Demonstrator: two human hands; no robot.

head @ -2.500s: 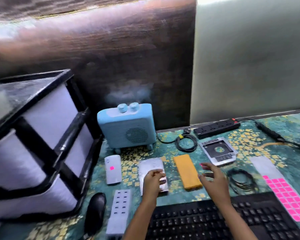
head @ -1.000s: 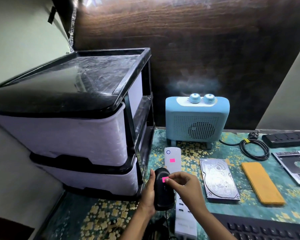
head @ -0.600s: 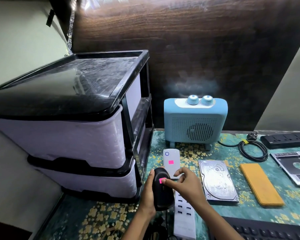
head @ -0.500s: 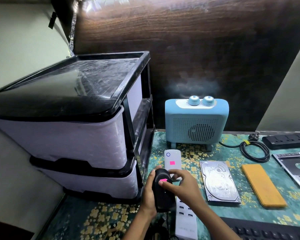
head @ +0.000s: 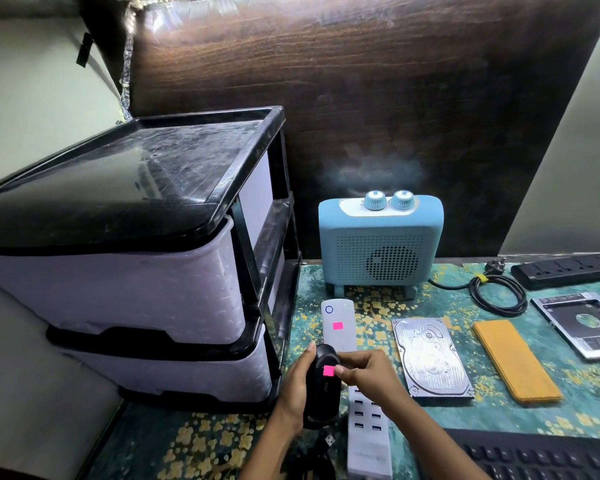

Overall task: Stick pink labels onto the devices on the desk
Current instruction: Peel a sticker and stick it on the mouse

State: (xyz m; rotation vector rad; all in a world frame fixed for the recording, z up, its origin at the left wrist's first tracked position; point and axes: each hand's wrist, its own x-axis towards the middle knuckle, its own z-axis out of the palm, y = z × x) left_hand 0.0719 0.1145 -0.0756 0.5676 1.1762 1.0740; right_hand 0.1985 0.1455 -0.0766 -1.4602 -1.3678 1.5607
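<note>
Currently | left hand point(head: 297, 393) grip clamped round black mouse point(head: 321, 389), lifted off tabletop point(head: 378, 327) to steady it | right hand point(head: 364, 374) fingertips together, pressing pink label point(head: 328, 370) onto mouse top | white remote point(head: 338, 325) behind already labelled

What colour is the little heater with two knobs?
Light blue heater, seen clearly in the head view.

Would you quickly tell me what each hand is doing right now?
Left hand: closed around the black mouse, holding it up.
Right hand: fingertips pressing the pink label onto the mouse.
</note>
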